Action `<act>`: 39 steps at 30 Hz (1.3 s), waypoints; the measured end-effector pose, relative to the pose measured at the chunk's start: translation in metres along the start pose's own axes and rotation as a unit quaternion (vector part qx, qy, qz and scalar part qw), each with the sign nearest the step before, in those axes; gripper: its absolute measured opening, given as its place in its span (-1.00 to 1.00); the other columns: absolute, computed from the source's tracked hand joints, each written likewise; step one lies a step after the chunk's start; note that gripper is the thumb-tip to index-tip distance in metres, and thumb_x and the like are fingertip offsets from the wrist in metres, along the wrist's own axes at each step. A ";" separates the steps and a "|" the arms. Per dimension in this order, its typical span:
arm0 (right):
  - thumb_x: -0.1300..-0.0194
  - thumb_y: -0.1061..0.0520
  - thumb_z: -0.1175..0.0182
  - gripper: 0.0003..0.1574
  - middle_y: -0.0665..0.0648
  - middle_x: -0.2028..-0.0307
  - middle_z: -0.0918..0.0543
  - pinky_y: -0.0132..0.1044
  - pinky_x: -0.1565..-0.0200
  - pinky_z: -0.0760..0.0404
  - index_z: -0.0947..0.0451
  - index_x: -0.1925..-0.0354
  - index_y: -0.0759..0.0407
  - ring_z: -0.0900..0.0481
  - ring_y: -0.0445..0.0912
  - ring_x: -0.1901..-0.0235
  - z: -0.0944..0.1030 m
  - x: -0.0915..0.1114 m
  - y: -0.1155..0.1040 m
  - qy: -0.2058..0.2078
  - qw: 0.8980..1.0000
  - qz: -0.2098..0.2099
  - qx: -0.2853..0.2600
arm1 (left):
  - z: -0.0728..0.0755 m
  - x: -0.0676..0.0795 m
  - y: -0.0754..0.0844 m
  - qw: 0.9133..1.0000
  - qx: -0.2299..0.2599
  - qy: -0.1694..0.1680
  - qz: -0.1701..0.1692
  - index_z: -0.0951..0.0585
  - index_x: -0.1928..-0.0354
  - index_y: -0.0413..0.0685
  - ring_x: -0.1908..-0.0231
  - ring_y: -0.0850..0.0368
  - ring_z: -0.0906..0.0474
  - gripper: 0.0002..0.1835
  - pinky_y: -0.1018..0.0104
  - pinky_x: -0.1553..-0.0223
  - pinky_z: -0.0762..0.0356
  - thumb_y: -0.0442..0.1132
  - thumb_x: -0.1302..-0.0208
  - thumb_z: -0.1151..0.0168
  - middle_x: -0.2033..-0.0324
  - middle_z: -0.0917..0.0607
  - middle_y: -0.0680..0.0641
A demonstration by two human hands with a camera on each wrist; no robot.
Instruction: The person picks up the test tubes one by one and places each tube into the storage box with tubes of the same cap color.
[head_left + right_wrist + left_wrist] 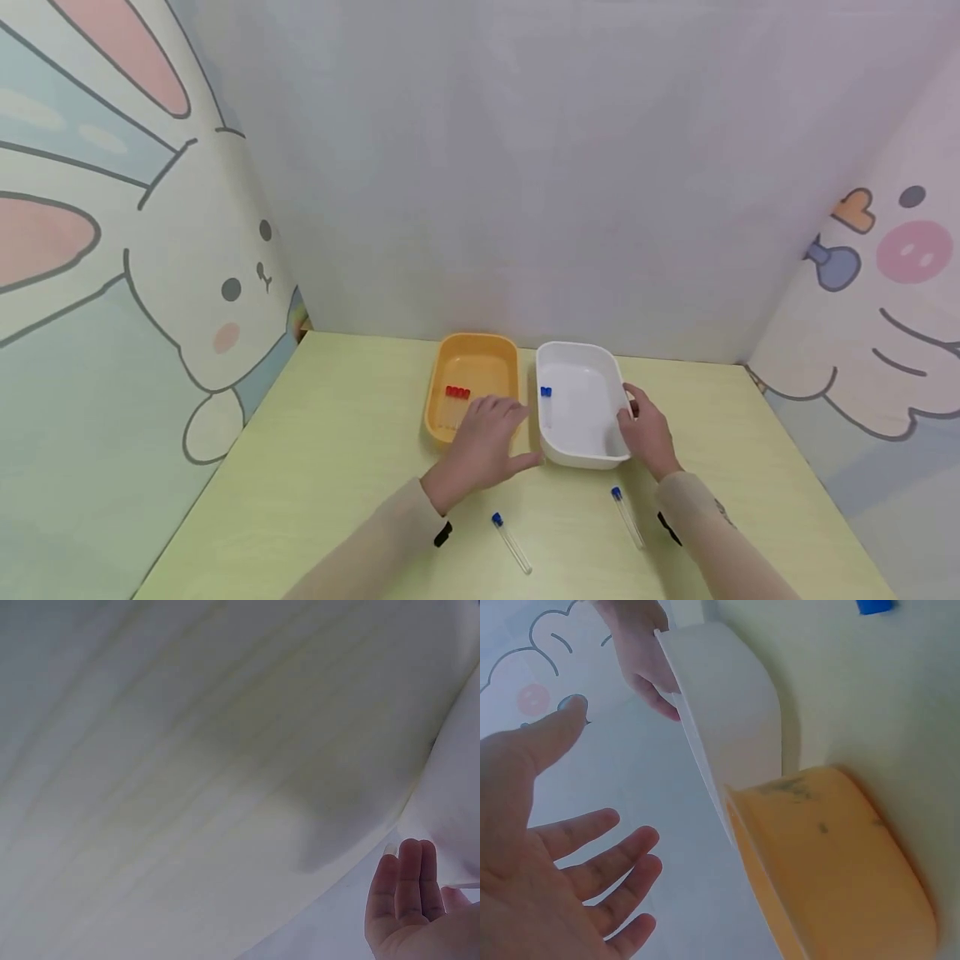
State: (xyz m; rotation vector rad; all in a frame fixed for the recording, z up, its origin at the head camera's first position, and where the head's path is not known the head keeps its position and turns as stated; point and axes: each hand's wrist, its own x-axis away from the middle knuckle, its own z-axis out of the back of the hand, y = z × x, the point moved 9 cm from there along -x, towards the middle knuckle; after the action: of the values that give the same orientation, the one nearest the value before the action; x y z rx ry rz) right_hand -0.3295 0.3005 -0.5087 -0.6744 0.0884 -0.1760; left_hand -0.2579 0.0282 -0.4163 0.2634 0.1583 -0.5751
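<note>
My left hand (pixel 487 446) hovers over the near right part of the orange tray (pixel 480 362), its fingers spread and holding nothing. In the left wrist view that palm (pixel 525 885) faces the trays with thumb and fingers apart. My right hand (pixel 651 429) grips the right rim of the white tray (pixel 588 400), thumb toward the inside and fingers along the outer wall. Two blue-capped test tubes (pixel 546 392) lie at the left inside the white tray. Several red-capped test tubes (pixel 457 392) lie side by side in the orange tray, their lower ends partly hidden by my left hand.
Two more blue-capped tubes lie on the table in front of the trays: one tube (pixel 512 543) near my left wrist, another tube (pixel 627 518) by my right forearm. A plain curtain (pixel 525 183) hangs behind the pale yellow table (pixel 337 433), with cartoon-printed cloth at both sides.
</note>
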 end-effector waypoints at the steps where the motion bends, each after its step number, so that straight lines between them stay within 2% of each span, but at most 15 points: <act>1: -0.42 0.08 0.11 -0.33 0.35 -0.05 -0.54 0.00 0.06 -0.60 -0.08 -0.45 0.09 -0.54 0.12 0.04 0.000 0.000 0.000 0.001 1.000 0.000 0.000 | -0.002 0.004 0.000 1.000 0.003 -0.002 0.000 -0.46 -0.26 0.10 -0.18 0.06 -0.40 -0.23 0.09 -0.25 -0.34 0.35 -0.07 -0.25 -0.14 -0.56 0.05; 9: -0.42 0.09 0.11 -0.32 0.33 -0.02 -0.55 -0.05 0.11 -0.61 -0.09 -0.45 0.10 -0.54 0.10 0.07 0.001 0.001 -0.001 0.002 1.000 0.001 0.001 | -0.020 0.032 0.010 0.998 0.030 -0.050 -0.014 -0.46 -0.27 0.17 -0.12 0.12 -0.43 -0.23 0.12 -0.21 -0.39 0.41 -0.09 -0.17 -0.11 -0.55 0.09; 15: -0.42 0.08 0.11 -0.32 0.34 -0.03 -0.55 -0.03 0.10 -0.62 -0.08 -0.45 0.10 -0.54 0.11 0.07 0.001 0.001 0.000 0.003 1.000 0.000 0.000 | -0.034 0.048 0.017 0.997 0.014 -0.074 -0.025 -0.54 -0.17 0.14 0.11 0.18 -0.53 -0.27 0.23 0.02 -0.48 0.40 -0.04 -0.23 0.11 -0.61 0.10; 19: -0.42 0.08 0.12 -0.32 0.33 -0.03 -0.54 -0.04 0.10 -0.61 -0.08 -0.45 0.09 -0.53 0.10 0.06 0.001 0.001 0.001 0.002 1.000 -0.004 -0.002 | -0.046 0.058 0.017 0.994 -0.008 -0.109 0.000 -0.56 -0.13 0.06 0.28 0.15 -0.53 -0.24 0.27 0.16 -0.49 0.41 -0.01 -0.24 0.18 -0.60 0.04; 23: -0.42 0.08 0.12 -0.32 0.33 -0.03 -0.54 -0.03 0.09 -0.60 -0.08 -0.45 0.08 -0.53 0.11 0.05 0.000 0.000 0.001 0.002 1.000 -0.004 -0.003 | -0.059 0.070 0.015 0.989 -0.023 -0.138 0.039 -0.53 -0.13 -0.01 0.36 0.08 -0.52 -0.16 0.21 0.18 -0.51 0.47 0.03 -0.20 0.19 -0.57 -0.02; 28: -0.42 0.08 0.11 -0.33 0.35 -0.03 -0.55 0.00 0.06 -0.60 -0.09 -0.45 0.09 -0.55 0.13 0.03 0.002 0.000 -0.001 0.006 1.000 0.001 -0.004 | -0.073 0.078 0.018 0.989 -0.054 -0.124 0.058 -0.48 -0.12 -0.08 0.29 0.03 -0.50 -0.01 0.20 0.18 -0.50 0.57 0.17 -0.19 0.21 -0.55 -0.07; 31: -0.42 0.09 0.11 -0.33 0.36 -0.03 -0.55 0.01 0.06 -0.59 -0.09 -0.45 0.10 -0.54 0.14 0.04 0.003 0.001 -0.003 0.006 1.000 0.003 -0.005 | -0.080 0.081 0.022 0.988 -0.068 -0.122 0.060 -0.43 -0.19 -0.11 0.16 0.02 -0.49 0.08 0.19 0.06 -0.50 0.58 0.24 -0.22 0.14 -0.56 -0.09; 34: -0.42 0.09 0.11 -0.33 0.36 -0.03 -0.56 0.01 0.06 -0.60 -0.10 -0.44 0.11 -0.55 0.14 0.04 0.003 0.002 -0.005 0.006 1.000 0.004 -0.005 | -0.082 0.082 0.028 0.988 -0.085 -0.121 0.049 -0.39 -0.23 -0.12 0.11 0.03 -0.48 0.12 0.20 -0.01 -0.48 0.57 0.27 -0.26 0.09 -0.55 -0.10; 39: -0.41 0.08 0.10 -0.33 0.36 -0.03 -0.56 0.01 0.06 -0.60 -0.11 -0.44 0.11 -0.55 0.15 0.04 0.002 0.002 -0.004 0.005 1.000 0.001 -0.004 | -0.082 0.081 0.037 0.988 -0.102 -0.114 0.022 -0.41 -0.22 -0.10 0.04 0.04 -0.50 0.06 0.23 -0.06 -0.48 0.48 0.25 -0.34 0.05 -0.56 -0.08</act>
State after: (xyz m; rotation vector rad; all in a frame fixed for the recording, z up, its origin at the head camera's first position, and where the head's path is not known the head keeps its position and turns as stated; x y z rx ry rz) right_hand -0.3273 0.2981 -0.5047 -0.6822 0.0989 -0.1773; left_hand -0.1762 0.0402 -0.5053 0.0008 -0.0108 -0.5359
